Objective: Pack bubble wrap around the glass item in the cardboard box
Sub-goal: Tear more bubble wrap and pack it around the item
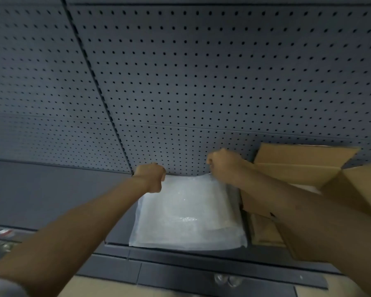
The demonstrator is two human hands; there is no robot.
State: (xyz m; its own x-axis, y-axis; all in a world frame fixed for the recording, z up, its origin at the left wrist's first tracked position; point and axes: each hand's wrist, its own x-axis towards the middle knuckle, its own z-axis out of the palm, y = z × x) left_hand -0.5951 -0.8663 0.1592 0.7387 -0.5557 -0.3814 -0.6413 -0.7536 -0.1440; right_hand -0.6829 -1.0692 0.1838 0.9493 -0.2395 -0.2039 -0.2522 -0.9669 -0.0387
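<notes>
A sheet of clear bubble wrap (186,213) lies on the dark workbench, its far edge lifted. My left hand (151,177) grips the far left corner of the sheet with closed fingers. My right hand (224,163) pinches the far right corner and holds it a little higher. A faint round shape shows through the wrap; what it is I cannot tell. An open cardboard box (298,168) stands to the right, partly behind my right forearm. Its inside is mostly hidden and no glass item shows clearly.
A dark pegboard wall (180,71) rises right behind the bench. The bench's front edge and a drawer front (201,273) with a small glassy knob (227,279) lie below. Blurred items (0,234) sit at the far left.
</notes>
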